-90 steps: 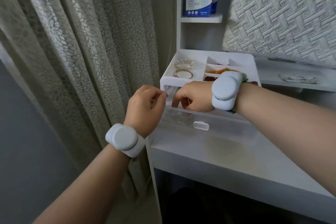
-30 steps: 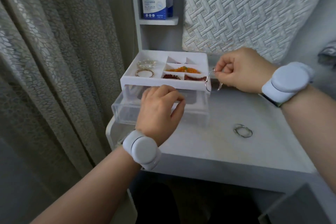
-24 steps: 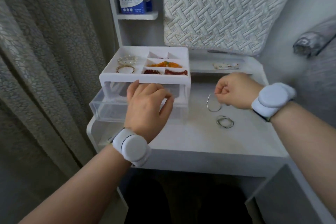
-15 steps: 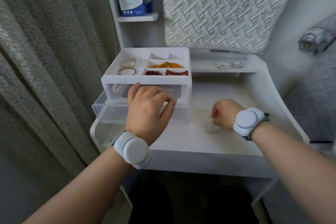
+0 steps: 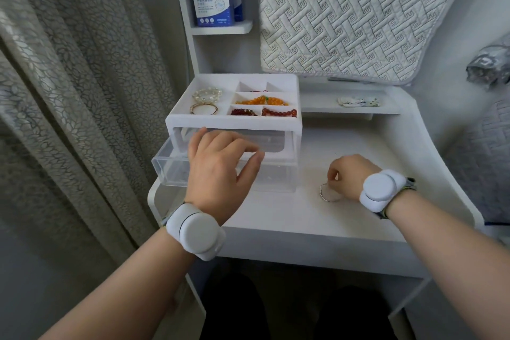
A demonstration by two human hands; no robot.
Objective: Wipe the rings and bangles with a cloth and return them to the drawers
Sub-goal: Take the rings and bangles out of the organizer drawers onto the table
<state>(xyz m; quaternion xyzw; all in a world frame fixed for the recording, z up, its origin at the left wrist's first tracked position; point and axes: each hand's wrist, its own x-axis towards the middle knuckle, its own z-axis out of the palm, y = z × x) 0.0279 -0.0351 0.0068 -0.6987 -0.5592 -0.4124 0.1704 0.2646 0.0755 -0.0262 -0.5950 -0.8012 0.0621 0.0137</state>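
A white jewellery box (image 5: 299,107) stands on the desk with its clear drawer (image 5: 171,174) pulled out toward me. My left hand (image 5: 220,171) hovers over the drawer, fingers loosely spread and holding nothing. Right of the drawer, my right hand (image 5: 347,176) pinches a thin silver bangle (image 5: 327,196) whose lower edge rests on the desk top. The box's top tray holds a pearl bracelet (image 5: 207,94), a gold bangle (image 5: 203,109), orange beads (image 5: 262,101) and red beads (image 5: 278,112). A folded cloth (image 5: 358,101) lies on the low shelf behind.
The white desk (image 5: 303,229) has a raised rim on its right side. A curtain (image 5: 82,91) hangs close on the left. A blue and white carton (image 5: 214,4) sits on a small shelf, and a quilted cushion (image 5: 353,16) leans at the back.
My right hand brought the silver bangle down from beside the box to the desk top, over the spot where another bangle lay. My left hand stayed above the open drawer.
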